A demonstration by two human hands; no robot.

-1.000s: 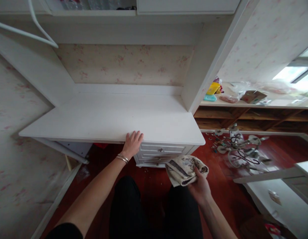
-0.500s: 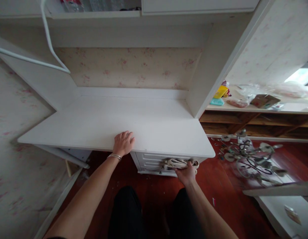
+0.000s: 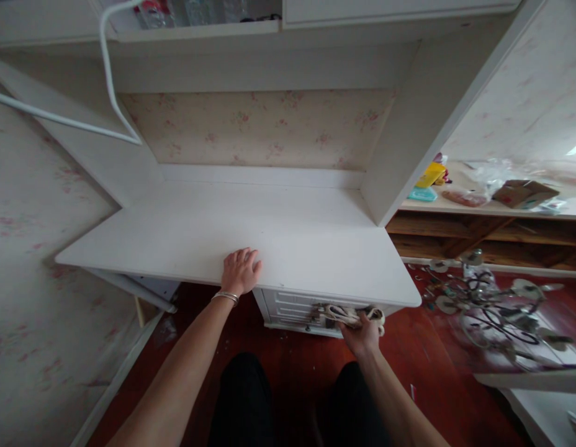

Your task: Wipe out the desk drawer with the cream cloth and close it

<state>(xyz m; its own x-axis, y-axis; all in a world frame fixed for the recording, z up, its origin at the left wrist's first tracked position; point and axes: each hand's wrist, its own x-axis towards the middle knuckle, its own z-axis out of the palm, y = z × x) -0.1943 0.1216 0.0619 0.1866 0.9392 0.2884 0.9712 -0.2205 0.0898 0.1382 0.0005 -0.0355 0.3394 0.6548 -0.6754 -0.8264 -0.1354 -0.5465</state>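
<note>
My left hand [image 3: 240,272] lies palm down on the white desk [image 3: 288,217], close to its front edge, with the fingers stretched out and a bracelet at the wrist. Below the desk's right side, my right hand [image 3: 362,335] grips a crumpled cream-coloured cloth [image 3: 344,315]. That cloth is in front of the white drawer cabinet [image 3: 288,308] and covers part of its face. My fingertips are partly hidden by its folds.
A bent white tube [image 3: 108,74] juts in at upper left, below a shelf with plastic bottles [image 3: 195,12]. At right, a low wooden shelf [image 3: 432,225] holds bags and a cardboard box [image 3: 525,194]. A chandelier [image 3: 497,304] lies on the red floor [image 3: 292,372].
The view has turned slightly left, so everything sits farther right in the picture. My left hand keeps its place on the desk; my right hand still holds the cloth by the cabinet.
</note>
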